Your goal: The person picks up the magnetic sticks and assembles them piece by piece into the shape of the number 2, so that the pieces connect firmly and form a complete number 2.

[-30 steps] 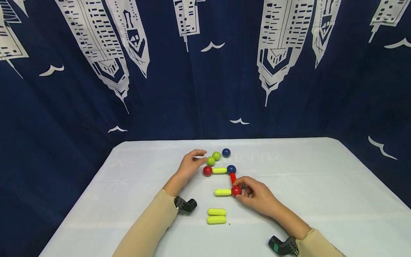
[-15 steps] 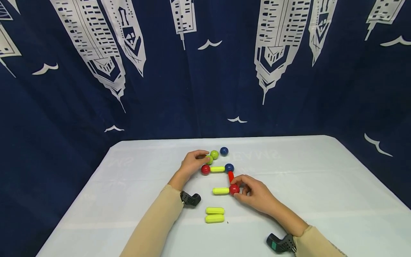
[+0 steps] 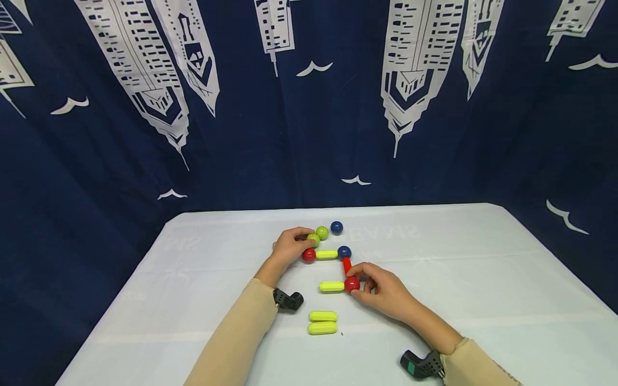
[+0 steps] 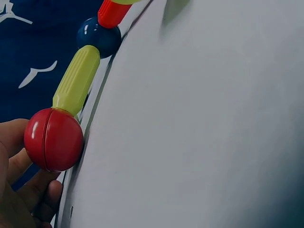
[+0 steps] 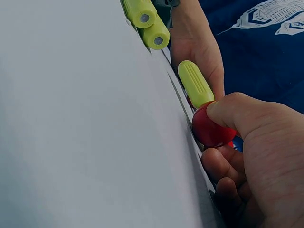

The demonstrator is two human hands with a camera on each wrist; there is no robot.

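Note:
My left hand (image 3: 288, 246) pinches the nearer green ball (image 3: 315, 239) between thumb and fingers; in the left wrist view that ball is hidden. Close by its thumb lies a red ball (image 4: 54, 140), joined by a yellow-green rod (image 4: 77, 80) to a blue ball (image 3: 344, 252). From the blue ball a red rod (image 3: 347, 266) runs to a second red ball (image 3: 352, 284), which my right hand (image 3: 386, 294) grips by thumb and fingertips. A second yellow-green rod (image 5: 195, 84) sticks out leftward from this red ball.
Another green ball (image 3: 322, 232) and a loose blue ball (image 3: 337, 228) sit behind the joined pieces. Two loose yellow-green rods (image 3: 323, 321) lie side by side nearer the front of the white table (image 3: 159, 321). A dark blue printed curtain (image 3: 289, 134) hangs behind.
My left hand has moved slightly right and taken the nearer green ball between its fingers. The right hand keeps its grip on the red ball. The head view has shifted a little.

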